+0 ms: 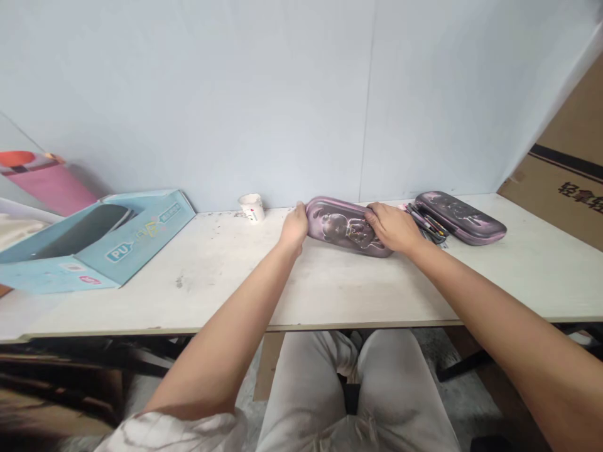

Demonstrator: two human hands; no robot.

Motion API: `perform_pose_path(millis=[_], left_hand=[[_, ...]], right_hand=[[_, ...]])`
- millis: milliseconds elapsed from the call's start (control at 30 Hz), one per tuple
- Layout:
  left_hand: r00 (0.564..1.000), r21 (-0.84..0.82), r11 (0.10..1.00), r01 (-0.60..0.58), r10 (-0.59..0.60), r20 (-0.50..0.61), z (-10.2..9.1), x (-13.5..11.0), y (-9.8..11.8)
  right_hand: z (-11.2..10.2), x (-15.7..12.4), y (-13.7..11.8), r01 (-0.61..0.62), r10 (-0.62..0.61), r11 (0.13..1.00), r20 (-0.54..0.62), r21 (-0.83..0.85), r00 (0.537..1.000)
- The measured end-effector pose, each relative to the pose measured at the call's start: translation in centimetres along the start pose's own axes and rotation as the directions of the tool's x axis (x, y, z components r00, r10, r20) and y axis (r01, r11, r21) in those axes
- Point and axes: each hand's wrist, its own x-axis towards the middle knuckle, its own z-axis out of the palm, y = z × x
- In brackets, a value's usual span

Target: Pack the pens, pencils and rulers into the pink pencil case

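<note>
Between my two hands is a purple-and-black pencil case [343,227] with a raised cartoon figure on its lid, tilted up over the table. My left hand [295,227] grips its left end. Fingers of my right hand [392,226] are wrapped over its right end, the thumb side on the lid. Just right of that hand lies a bunch of pens and pencils [429,226], partly hidden. Beside them a second pencil case [461,218] of the same look rests on the white table.
A white paper cup [252,207] stands near the wall. On the left is an open blue box [141,242] with a dark case [85,232] inside, and a pink item [54,186] behind it. A cardboard box [560,150] borders the table's right end.
</note>
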Motion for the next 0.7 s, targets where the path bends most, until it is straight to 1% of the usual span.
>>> perform_pose_path(millis=[67, 133, 200, 267, 300, 367, 500, 533, 600, 667, 700], left_hand=[[0.989, 0.011, 0.989, -0.147, 0.148, -0.027, -0.3, 0.9, 3.3], [0.95, 0.067, 0.948, -0.31, 0.311, -0.013, -0.1, 1.4, 6.6], [0.89, 0.128, 0.881, -0.455, 0.455, 0.038, 1.0, 1.3, 9.5], [0.831, 0.133, 0.82, -0.557, 0.551, 0.083, 2.7, 0.8, 11.4], [0.815, 0.127, 0.805, -0.579, 0.573, 0.082, 3.7, 0.5, 11.9], [0.802, 0.101, 0.796, -0.596, 0.595, 0.043, 5.5, 0.0, 12.5], [0.799, -0.011, 0.802, -0.597, 0.593, -0.101, 8.2, -0.9, 12.5], [0.802, -0.053, 0.804, -0.593, 0.584, -0.123, 8.6, -1.0, 12.6], [0.823, -0.142, 0.811, -0.567, 0.552, -0.134, 9.5, -1.1, 12.8], [0.857, -0.224, 0.828, -0.515, 0.504, -0.106, 10.4, -1.0, 13.2], [0.875, -0.258, 0.838, -0.482, 0.478, -0.081, 10.8, -0.8, 13.3]], right_hand=[[-0.5, 0.3, -0.2, 0.034, -0.031, 0.99, -0.027, 0.135, 0.999], [-1.4, 0.9, -0.5, 0.078, -0.042, 0.956, -0.134, 0.284, 0.99], [-2.7, 1.6, -0.7, 0.145, -0.02, 0.903, -0.298, 0.405, 0.954], [-4.0, 2.0, -0.4, 0.216, 0.004, 0.862, -0.433, 0.458, 0.901], [-4.6, 2.1, -0.1, 0.245, 0.003, 0.855, -0.476, 0.457, 0.879], [-5.3, 1.9, 0.8, 0.275, -0.003, 0.862, -0.538, 0.426, 0.843], [-5.0, 0.6, 2.3, 0.237, 0.063, 0.897, -0.641, 0.372, 0.765], [-4.8, 0.2, 2.6, 0.228, 0.084, 0.901, -0.665, 0.369, 0.742], [-4.4, -0.4, 3.2, 0.219, 0.118, 0.903, -0.705, 0.369, 0.7], [-4.2, -0.8, 3.8, 0.195, 0.161, 0.904, -0.724, 0.381, 0.671], [-4.3, -1.0, 4.0, 0.167, 0.19, 0.905, -0.72, 0.393, 0.667]])
